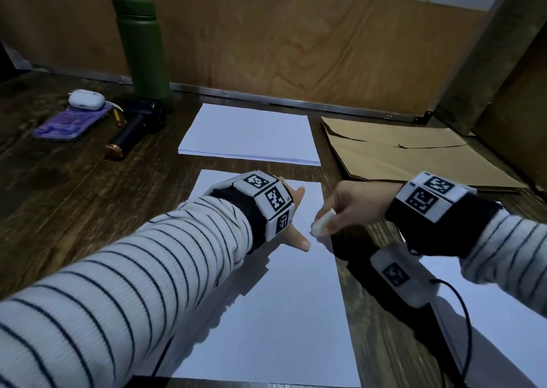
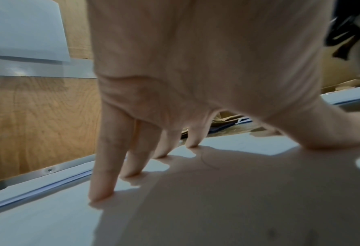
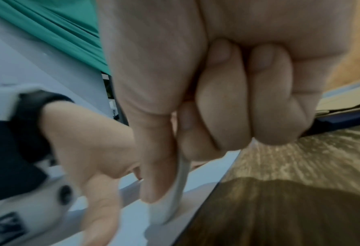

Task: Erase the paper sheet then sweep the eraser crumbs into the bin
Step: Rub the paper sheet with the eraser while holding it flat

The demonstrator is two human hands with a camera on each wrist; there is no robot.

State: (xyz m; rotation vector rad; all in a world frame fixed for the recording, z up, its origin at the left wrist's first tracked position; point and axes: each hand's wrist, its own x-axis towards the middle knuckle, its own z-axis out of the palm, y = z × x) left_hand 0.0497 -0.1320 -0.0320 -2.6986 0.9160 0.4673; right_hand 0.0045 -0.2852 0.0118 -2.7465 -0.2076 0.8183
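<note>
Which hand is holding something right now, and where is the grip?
The right hand pinches the white eraser by its upper end, thumb against curled fingers; the lower end meets the paper sheet. The left hand holds nothing, fingers spread flat on the sheet.

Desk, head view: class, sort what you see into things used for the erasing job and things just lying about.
In use:
eraser, pinched in the right hand
sheet, held flat by the left hand

Lying about:
bottle
paper stack
brown envelope
earbud case
phone
pencil

No bin is in view.
</note>
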